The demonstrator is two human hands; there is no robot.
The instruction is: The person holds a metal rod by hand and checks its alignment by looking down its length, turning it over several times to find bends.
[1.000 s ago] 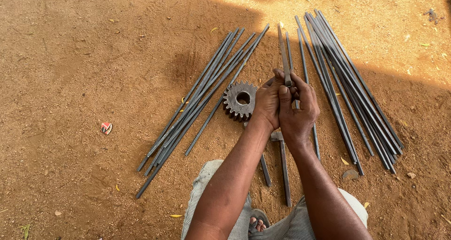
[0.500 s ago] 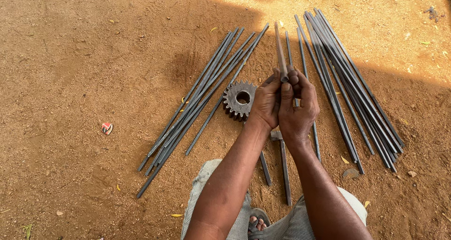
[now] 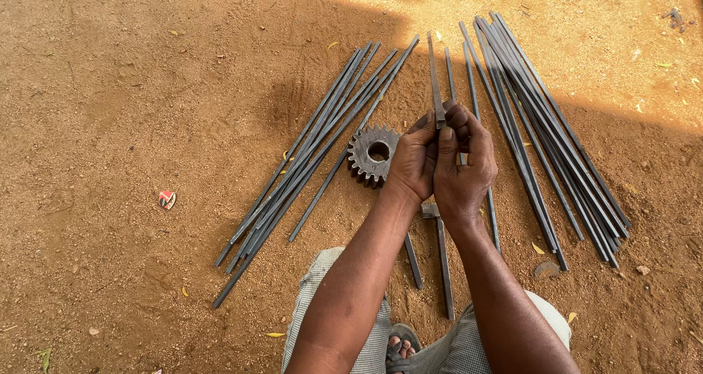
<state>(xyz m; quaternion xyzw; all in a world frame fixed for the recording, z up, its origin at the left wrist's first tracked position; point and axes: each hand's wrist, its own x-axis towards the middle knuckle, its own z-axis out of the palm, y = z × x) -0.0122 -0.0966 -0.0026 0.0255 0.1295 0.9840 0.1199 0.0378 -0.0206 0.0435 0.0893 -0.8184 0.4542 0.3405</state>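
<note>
My left hand (image 3: 414,158) and my right hand (image 3: 463,165) are pressed together, both closed on one thin grey metal strip (image 3: 433,77) that sticks up and away from my fingers. A dark toothed steel gear (image 3: 370,154) lies flat on the dirt just left of my left hand. Beneath my wrists lies a hammer (image 3: 439,249), its handle pointing toward my legs. A short grey rod (image 3: 414,260) lies beside the hammer.
A fanned bundle of long grey metal strips (image 3: 307,161) lies on the dirt at left, another bundle (image 3: 545,125) at right. A small red scrap (image 3: 167,199) sits far left. My checked trousers (image 3: 322,301) and a sandalled foot (image 3: 399,348) are at the bottom.
My hands have shifted slightly up and left along the strip, and the strip now stands a little more upright between my fingers.
</note>
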